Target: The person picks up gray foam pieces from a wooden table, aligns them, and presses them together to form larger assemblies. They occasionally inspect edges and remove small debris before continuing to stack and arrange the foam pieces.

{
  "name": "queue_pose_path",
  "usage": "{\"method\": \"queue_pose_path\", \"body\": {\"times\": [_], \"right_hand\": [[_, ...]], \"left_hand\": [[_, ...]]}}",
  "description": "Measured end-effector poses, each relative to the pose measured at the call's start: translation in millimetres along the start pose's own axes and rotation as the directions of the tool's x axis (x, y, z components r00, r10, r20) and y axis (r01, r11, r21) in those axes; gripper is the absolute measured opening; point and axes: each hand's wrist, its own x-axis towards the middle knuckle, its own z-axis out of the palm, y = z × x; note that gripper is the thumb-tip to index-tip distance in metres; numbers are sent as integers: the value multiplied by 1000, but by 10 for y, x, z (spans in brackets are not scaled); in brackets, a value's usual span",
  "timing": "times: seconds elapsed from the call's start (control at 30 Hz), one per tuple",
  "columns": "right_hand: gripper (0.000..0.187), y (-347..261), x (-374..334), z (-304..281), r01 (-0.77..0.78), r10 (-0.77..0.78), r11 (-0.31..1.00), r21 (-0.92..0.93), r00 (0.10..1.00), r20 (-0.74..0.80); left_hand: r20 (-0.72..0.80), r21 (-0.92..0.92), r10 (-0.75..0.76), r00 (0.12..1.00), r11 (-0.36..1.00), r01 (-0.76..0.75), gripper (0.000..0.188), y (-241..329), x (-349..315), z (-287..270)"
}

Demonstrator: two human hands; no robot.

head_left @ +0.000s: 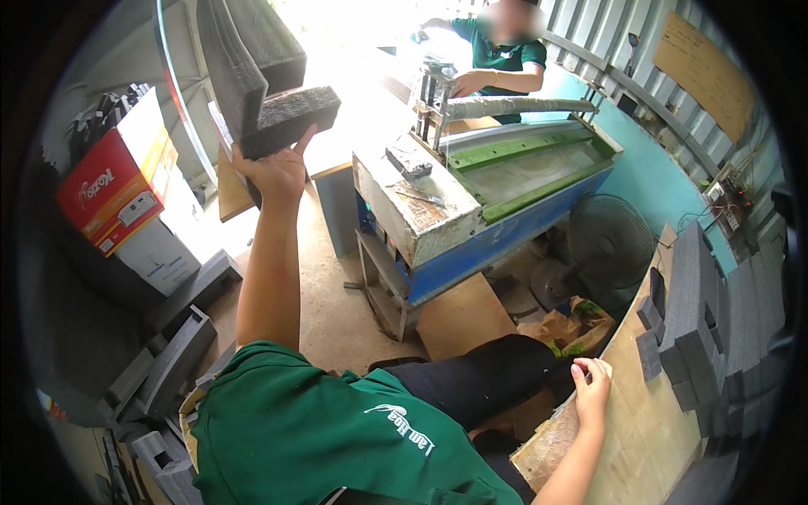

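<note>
My left hand is raised at the upper left, gripping a large dark grey foam piece from below. The foam has an L-shaped step, and its upper part runs out of the picture. At the lower right my right hand hovers by the edge of a plywood tabletop. Its fingers are loosely bent, and nothing shows between them. More dark grey foam pieces stand stacked on that tabletop, to the right of this hand.
Ahead stands a blue machine with a green-framed bed; a co-worker is behind it. A fan sits beneath its right end. To my left are a red and white carton and foam offcuts. A paper bag lies near my legs.
</note>
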Motion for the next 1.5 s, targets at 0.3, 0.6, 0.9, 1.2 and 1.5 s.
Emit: {"method": "queue_pose_path", "body": {"times": [0.3, 0.6, 0.9, 1.2, 1.5], "right_hand": [[22, -210, -66, -84, 39, -18, 994, -105, 982, 187], [30, -81, -72, -128, 31, -4, 995, -93, 961, 275], [27, -40, -31, -64, 101, -80, 989, -105, 980, 184], [15, 49, -2, -200, 19, 30, 939, 345, 990, -136], [16, 967, 126, -403, -276, 420, 907, 318, 639, -644]], "left_hand": [[-237, -260, -265, 935, 944, 202, 93, -602, 368, -1152], [-610, -80, -143, 779, 990, 118, 93, -809, -17, -1004], [169, 564, -114, 979, 826, -1, 11, -724, -1855, 452], [768, 555, -609, 197, 787, 268, 14, -1419, -3378, 2442], [965, 212, -260, -39, 857, -469, 66, -2447, -4638, 4273]]}}
